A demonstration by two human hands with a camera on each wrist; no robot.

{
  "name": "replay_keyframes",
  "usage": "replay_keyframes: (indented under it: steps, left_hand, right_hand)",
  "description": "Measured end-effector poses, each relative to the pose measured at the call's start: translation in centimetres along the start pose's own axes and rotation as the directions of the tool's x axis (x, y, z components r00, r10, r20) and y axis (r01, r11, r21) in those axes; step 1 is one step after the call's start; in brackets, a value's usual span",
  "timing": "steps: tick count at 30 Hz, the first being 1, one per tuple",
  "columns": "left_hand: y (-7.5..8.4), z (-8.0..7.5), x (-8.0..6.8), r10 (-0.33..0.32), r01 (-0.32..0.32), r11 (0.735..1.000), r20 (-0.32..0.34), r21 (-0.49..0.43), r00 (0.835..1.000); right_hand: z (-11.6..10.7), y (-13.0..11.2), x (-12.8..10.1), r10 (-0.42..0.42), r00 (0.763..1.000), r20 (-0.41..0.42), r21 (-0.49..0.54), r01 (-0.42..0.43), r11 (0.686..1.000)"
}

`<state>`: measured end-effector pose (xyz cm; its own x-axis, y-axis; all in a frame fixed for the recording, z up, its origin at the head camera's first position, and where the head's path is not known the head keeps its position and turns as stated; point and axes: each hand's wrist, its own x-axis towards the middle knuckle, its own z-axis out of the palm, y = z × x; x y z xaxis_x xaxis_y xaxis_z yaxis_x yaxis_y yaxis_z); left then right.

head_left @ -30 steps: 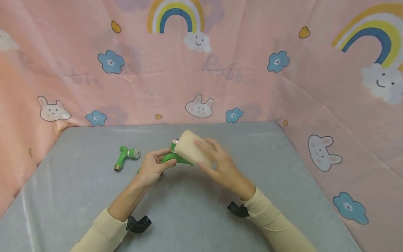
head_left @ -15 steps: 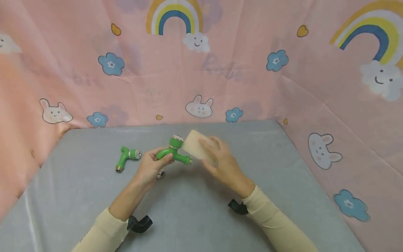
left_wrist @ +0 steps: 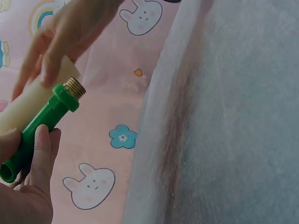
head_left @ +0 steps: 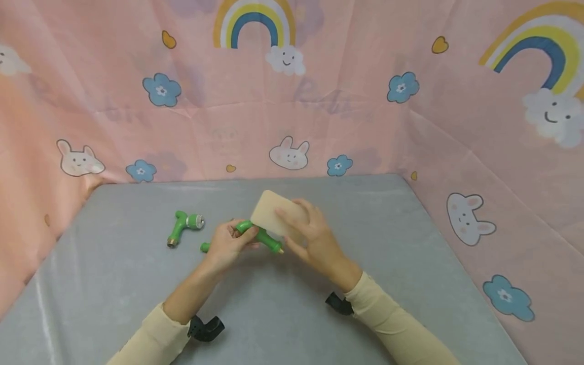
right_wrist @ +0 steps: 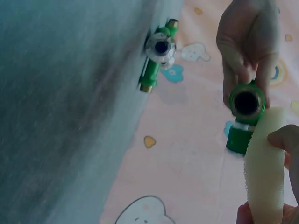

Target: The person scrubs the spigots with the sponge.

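Okay, looking at one green tap fitting up over the middle of the grey table, pinched between thumb and fingers of the left hand. Pointing right and a bit near with its threaded brass end, and showing a dark round opening from the right wrist view, too dark inside to make out any contents.

Right beside it, toward the far right, got one cream sponge block, gripped by thumb and fingers of the right hand. Overlapping the fitting from every angle, so can't swear to actual contact.

Down on the table, counting a second green fitting lying off to the left, knob pointing right, brass end near. Also spotting a green stub poking out left of the left hand, mostly hidden, so hard to call a full third.

Further out, counting two cream sleeves, two black wrist mounts, and, on the pink sheet behind, two rainbows, three bunnies and five blue flowers.
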<state>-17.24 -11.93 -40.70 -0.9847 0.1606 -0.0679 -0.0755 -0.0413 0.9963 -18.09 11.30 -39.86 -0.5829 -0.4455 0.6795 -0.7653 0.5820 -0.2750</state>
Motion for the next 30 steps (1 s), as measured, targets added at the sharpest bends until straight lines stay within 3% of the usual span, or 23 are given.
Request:
replay_keyframes:
  steps: [5, 11, 14, 17, 20, 30]
  left_hand:
    - [-0.1, 0.0, -0.3, -0.029, 0.029, 1.0, -0.024, 0.006, 0.999]
    - [-0.1, 0.0, -0.3, -0.019, 0.023, 0.998, -0.057, 0.063, 0.998]
    - [-0.1, -0.1, -0.2, 0.014, -0.006, 0.995, -0.076, 0.102, 0.997]
    - [-0.1, 0.0, -0.1, 0.051, -0.039, 0.99, -0.086, 0.136, 0.995]
    - [0.0, 0.0, -0.1, 0.079, -0.064, 0.985, -0.091, 0.161, 0.993]
    - [0.2, 0.1, 0.0, 0.156, -0.122, 0.965, -0.137, 0.232, 0.978]
  right_hand:
    - [0.2, 1.0, -0.4, 0.122, 0.993, 0.009, -0.008, -0.122, 0.993]
    - [-0.5, 2.0, -0.2, 0.302, 0.95, -0.08, 0.039, -0.3, 0.953]
    - [-0.6, 1.4, -0.1, 0.275, 0.957, -0.093, 0.086, -0.267, 0.96]
    - [-0.3, 0.2, -0.2, 0.18, 0.983, -0.04, 0.088, -0.176, 0.98]
    - [0.3, -0.8, -0.6, 0.122, 0.992, 0.019, 0.045, -0.123, 0.991]
    - [0.6, -0.8, -0.4, 0.189, 0.981, 0.03, -0.029, -0.188, 0.982]
